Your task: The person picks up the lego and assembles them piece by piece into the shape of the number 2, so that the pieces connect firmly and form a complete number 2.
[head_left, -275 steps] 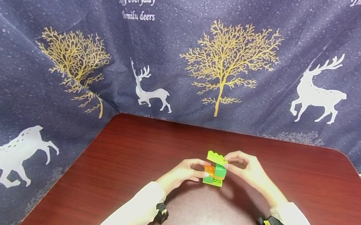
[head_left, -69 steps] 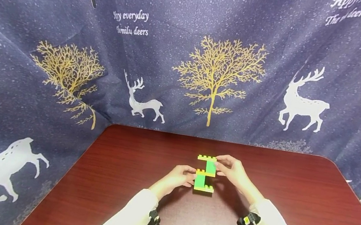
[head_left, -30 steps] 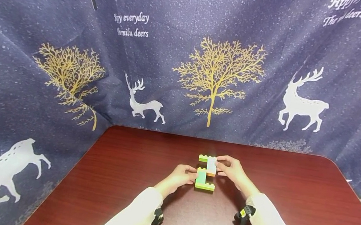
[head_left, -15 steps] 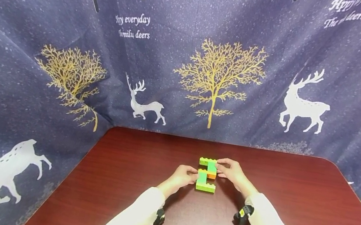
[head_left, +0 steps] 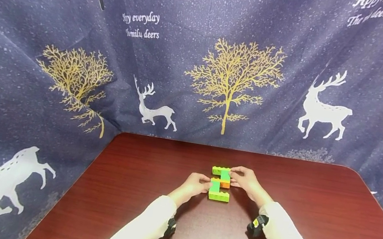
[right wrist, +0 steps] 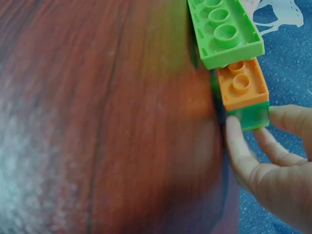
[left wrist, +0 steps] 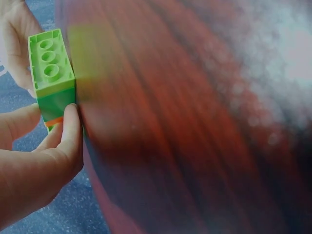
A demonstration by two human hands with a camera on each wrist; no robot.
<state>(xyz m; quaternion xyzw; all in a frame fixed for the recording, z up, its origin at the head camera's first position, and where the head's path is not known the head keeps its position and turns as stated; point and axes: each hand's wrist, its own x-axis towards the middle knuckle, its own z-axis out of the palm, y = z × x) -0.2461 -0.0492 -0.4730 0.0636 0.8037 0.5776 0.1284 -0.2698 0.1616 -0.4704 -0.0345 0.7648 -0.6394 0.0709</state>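
A toy building brick structure in an S shape lies across both hands' fingertips, low over the table in the head view. It has a lime plate [head_left: 219,196] nearest me, a green brick [head_left: 215,187], an orange plate [head_left: 225,184], a second green brick [head_left: 225,176] and a far lime plate [head_left: 220,171]. My left hand [head_left: 193,187] pinches the nearer green brick from the left; the left wrist view shows thumb and fingers on either side of that brick [left wrist: 56,103]. From the right, my right hand [head_left: 247,183] pinches the farther green brick [right wrist: 249,116].
The dark red wooden table [head_left: 147,162] runs back to a blue cloth [head_left: 170,62] printed with deer and trees. Black wrist cameras hang at both cuffs, the right one [head_left: 257,225] close above the tabletop.
The structure stood more upright, studs upward, with my right hand at its top lime plate; it has since tipped over and its brick sides face up. Over the last half second, hardly any movement shows.
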